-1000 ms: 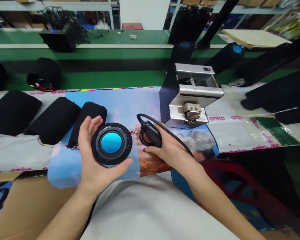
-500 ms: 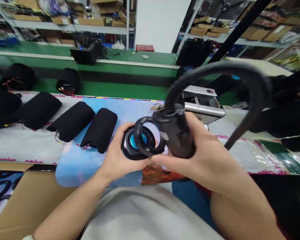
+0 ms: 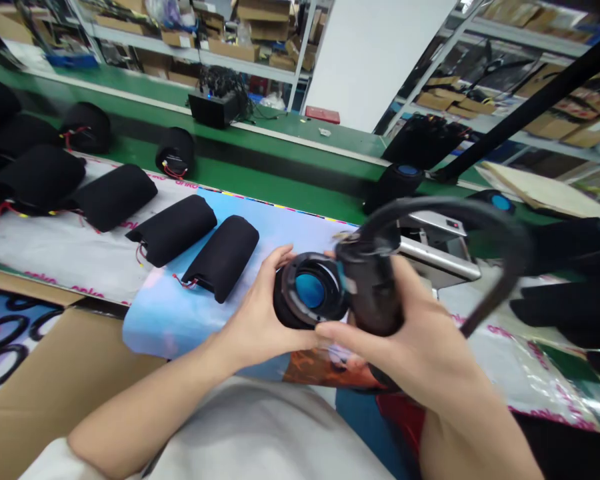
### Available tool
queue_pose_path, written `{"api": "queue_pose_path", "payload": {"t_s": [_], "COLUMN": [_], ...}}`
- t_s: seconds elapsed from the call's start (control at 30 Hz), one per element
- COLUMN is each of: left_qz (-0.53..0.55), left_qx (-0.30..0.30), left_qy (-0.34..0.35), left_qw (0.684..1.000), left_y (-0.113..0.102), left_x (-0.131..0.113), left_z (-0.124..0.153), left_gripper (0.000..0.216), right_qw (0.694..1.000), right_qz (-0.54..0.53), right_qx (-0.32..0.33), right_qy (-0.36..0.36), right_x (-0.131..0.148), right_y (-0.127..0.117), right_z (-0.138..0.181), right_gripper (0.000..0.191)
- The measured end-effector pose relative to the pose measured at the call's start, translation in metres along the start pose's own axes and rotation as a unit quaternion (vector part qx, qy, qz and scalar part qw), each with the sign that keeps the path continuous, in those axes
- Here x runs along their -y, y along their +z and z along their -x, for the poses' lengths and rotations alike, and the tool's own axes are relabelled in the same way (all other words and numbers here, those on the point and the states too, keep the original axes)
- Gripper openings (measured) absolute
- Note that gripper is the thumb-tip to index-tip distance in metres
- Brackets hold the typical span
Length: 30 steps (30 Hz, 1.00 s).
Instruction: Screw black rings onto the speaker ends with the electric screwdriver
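Note:
My left hand [image 3: 260, 320] is wrapped round a black cylindrical speaker [image 3: 281, 303], whose end with a shiny blue disc [image 3: 310, 290] faces up toward me. A black plastic ring [image 3: 293, 283] lies over that end, around the blue disc; whether it is fully seated I cannot tell. My right hand [image 3: 410, 327] is closed round a dark corded electric screwdriver [image 3: 373, 287], its thick black cord [image 3: 517, 247] looping out to the right. The right thumb touches near the ring's lower edge. The screwdriver's tip is hidden.
Several black fabric-covered speaker bodies [image 3: 223, 257] with red wires lie to the left on the sheeted bench. A silver metal device [image 3: 437, 250] stands beyond my right hand. At lower left a cardboard box [image 3: 75, 373] sits beside several black rings [image 3: 3, 367].
The black ring, tilted above the speaker before, now lies over its end around the blue disc. The view has turned, so the bench appears slanted. Both hands keep their holds.

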<state>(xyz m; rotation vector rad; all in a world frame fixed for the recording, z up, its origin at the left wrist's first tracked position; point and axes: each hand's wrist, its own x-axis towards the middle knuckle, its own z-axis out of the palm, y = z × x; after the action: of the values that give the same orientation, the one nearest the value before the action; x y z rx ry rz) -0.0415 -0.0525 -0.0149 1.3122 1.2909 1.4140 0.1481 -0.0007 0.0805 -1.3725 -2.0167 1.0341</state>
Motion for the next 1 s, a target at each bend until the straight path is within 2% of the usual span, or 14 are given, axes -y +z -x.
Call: {"api": "queue_pose_path", "payload": {"t_s": [0.07,0.13,0.27,0.33,0.43,0.53,0.63,0.77,0.87,1.0], "left_qz": [0.000,0.006,0.012,0.015,0.030,0.033,0.024,0.012,0.009,0.009], "left_qx": [-0.001,0.001,-0.002,-0.002,0.007,0.008,0.001,-0.004,-0.007,-0.007], "left_qy": [-0.009,-0.008,0.012,0.018,0.036,0.043,0.029,0.016,0.023,0.046], "left_qw": [1.000,1.000,1.000,1.000,0.999,0.998,0.999,1.000,1.000,0.999], "left_y": [0.002,0.003,0.005,0.006,0.007,0.007,0.006,0.005,0.005,0.007], "left_x": [0.002,0.003,0.009,0.010,0.010,0.009,0.008,0.009,0.010,0.010], "left_z": [0.002,0.003,0.004,0.005,0.006,0.005,0.006,0.008,0.009,0.008], "left_gripper": [0.122,0.123,0.119,0.119,0.122,0.122,0.121,0.118,0.116,0.116], "right_qw": [0.997,0.996,0.999,0.997,0.996,0.994,0.998,1.000,1.000,0.995], "right_qz": [-0.042,-0.042,0.036,0.055,0.084,0.105,0.062,-0.009,-0.009,0.050], "right_qx": [-0.047,-0.060,-0.003,0.024,0.021,-0.012,-0.002,0.009,-0.014,-0.083], "right_qy": [0.044,0.044,-0.033,-0.039,-0.028,-0.037,-0.026,0.009,0.012,-0.025], "right_x": [0.002,0.002,-0.005,-0.009,-0.014,-0.017,-0.017,-0.017,-0.019,-0.024], "right_y": [0.001,0.002,0.005,0.005,0.005,0.006,0.008,0.011,0.015,0.022], "right_z": [0.004,0.005,0.001,0.000,0.004,0.007,0.005,0.003,0.008,0.017], "right_gripper": [0.079,0.080,0.059,0.056,0.061,0.064,0.068,0.082,0.081,0.077]}}
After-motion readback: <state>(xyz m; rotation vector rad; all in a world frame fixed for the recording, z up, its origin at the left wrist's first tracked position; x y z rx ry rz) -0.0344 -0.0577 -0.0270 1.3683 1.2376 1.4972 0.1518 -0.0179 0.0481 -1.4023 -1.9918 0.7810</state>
